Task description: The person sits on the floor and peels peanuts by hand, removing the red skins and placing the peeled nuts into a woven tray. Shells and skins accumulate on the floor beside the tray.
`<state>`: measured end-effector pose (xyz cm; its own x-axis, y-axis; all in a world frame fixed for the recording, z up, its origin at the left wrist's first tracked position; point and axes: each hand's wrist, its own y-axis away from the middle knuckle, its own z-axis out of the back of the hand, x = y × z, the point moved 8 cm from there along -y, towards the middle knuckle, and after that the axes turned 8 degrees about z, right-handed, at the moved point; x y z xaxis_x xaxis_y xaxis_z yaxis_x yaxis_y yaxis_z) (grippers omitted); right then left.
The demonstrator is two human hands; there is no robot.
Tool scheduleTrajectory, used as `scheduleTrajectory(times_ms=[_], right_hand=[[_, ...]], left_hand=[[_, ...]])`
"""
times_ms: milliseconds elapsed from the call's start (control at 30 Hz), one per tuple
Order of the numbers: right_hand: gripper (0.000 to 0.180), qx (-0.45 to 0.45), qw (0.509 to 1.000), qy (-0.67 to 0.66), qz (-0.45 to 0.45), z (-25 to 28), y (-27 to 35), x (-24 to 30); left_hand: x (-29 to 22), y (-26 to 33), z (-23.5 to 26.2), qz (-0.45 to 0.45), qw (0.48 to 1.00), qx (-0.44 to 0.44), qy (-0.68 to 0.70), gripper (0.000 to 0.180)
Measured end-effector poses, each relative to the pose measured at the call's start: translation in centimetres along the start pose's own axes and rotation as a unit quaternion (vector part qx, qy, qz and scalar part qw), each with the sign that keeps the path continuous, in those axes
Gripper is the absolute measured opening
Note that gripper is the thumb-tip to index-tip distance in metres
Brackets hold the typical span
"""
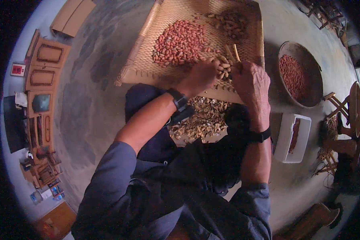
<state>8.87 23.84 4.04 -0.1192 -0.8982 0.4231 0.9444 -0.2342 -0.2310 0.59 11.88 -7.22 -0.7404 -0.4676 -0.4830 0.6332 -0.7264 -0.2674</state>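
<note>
The unshelled peanuts (225, 69) lie in a small heap at the near edge of the woven bamboo tray (148, 64), just between the two hands. They look light and dry, with a rough, brittle shell that probably cracks under a firm squeeze, so it seems best to take one pod across its middle with the fingertips. The left hand (202, 76) is curled, its fingers closed over some pods at the heap. The right hand (252, 82) is also bent at the heap, and two thin wooden sticks (233, 53) rise beside its fingers; I cannot tell if it pinches them.

Further on the tray sits a pile of shelled red peanuts (180, 42), smooth and small, likely easy to roll. Behind it is a smaller group of pale pods (230, 23).

Below the tray, on the floor, lies a heap of empty shells (206, 118), thin and crumpled. To the right stand a round metal basin (308, 92) with red kernels and a white rectangular box (286, 138). Both wrists carry a dark band.
</note>
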Motion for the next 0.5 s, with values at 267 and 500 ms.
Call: scheduleTrajectory(times_ms=[267,500], right_hand=[[0.021,-0.042,0.998,0.008,0.04,-0.3,0.5,0.2],[0.031,0.041,0.999,0.015,0.001,-1.2,0.4,-0.6]], left_hand=[[1.4,-0.1,0.0,0.036,0.998,0.026,-0.034,0.015],[1.0,-0.1,3.9,0.169,0.965,0.03,0.198,0.013]])
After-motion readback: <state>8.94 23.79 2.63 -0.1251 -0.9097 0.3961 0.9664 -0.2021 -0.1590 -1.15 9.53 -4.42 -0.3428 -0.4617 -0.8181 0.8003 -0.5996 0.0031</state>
